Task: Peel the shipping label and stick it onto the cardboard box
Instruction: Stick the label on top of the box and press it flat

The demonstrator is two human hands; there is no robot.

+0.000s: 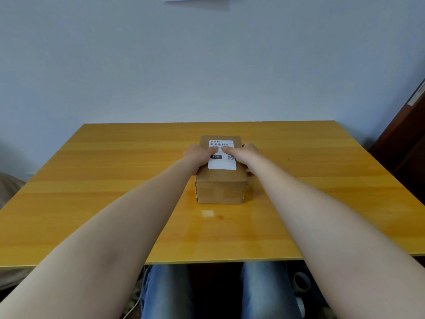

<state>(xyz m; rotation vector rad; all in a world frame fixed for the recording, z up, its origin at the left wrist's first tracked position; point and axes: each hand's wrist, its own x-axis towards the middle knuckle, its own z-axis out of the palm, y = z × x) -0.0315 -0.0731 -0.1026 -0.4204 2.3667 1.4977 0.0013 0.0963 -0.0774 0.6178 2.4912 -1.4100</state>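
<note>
A small brown cardboard box (220, 188) stands on the yellow wooden table (92, 192), a little beyond its middle. A white shipping label (222, 165) with a barcode, a black "150" field and a QR code lies flat on the box's top. My left hand (199, 153) rests on the box's left top edge with its thumb pressed on the label. From the other side, my right hand (243, 152) mirrors it, its thumb on the label too. The two thumbs almost meet below the barcode. The other fingers wrap down the box's sides, partly hidden.
A pale wall rises right behind the table's far edge. A dark brown piece of furniture (404, 143) stands at the right. Under the near table edge are my legs in jeans (167, 293) and a roll of tape (301, 282) on the floor.
</note>
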